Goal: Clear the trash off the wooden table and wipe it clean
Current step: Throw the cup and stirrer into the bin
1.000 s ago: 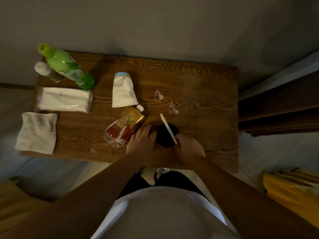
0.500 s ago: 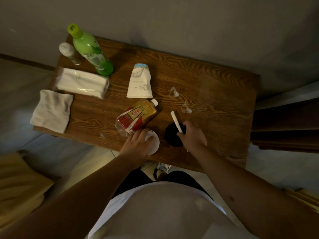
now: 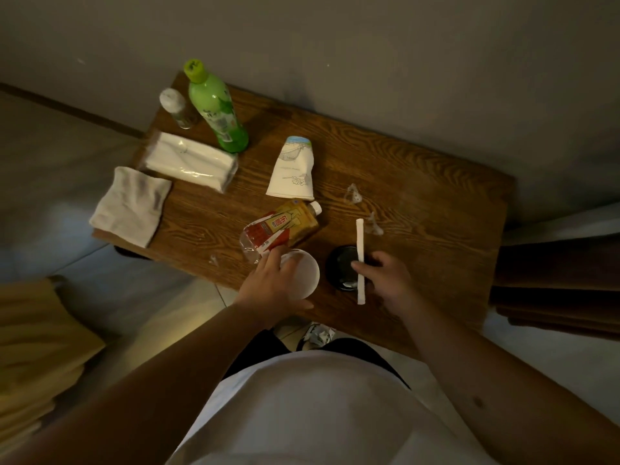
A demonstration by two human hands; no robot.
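White and round, a cup (image 3: pixel 302 275) sits in the left hand (image 3: pixel 271 290), whose fingers wrap its side close to the near edge of the wooden worktop (image 3: pixel 419 182). Just across from it the right hand (image 3: pixel 389 280) pinches a wrapped straw (image 3: pixel 360 260) between thumb and fingertips, above a black lid (image 3: pixel 342 271) lying flat on the wood. With both hands full, either light piece could slip off that near edge, and anything left in the cup would spill if it tilts.

Touching the left hand's fingertips on the far side lies a crushed drink bottle (image 3: pixel 281 229) with a red and yellow label; its characters are too small to read surely. Beyond the right hand lie clear plastic scraps (image 3: pixel 354 194), easy to miss in this dim light. Farther off are a flattened paper cup (image 3: pixel 293 169) with faint print, a tissue pack (image 3: pixel 191 161), a folded cloth (image 3: pixel 131 206) overhanging the edge, and a green bottle (image 3: pixel 214 105).
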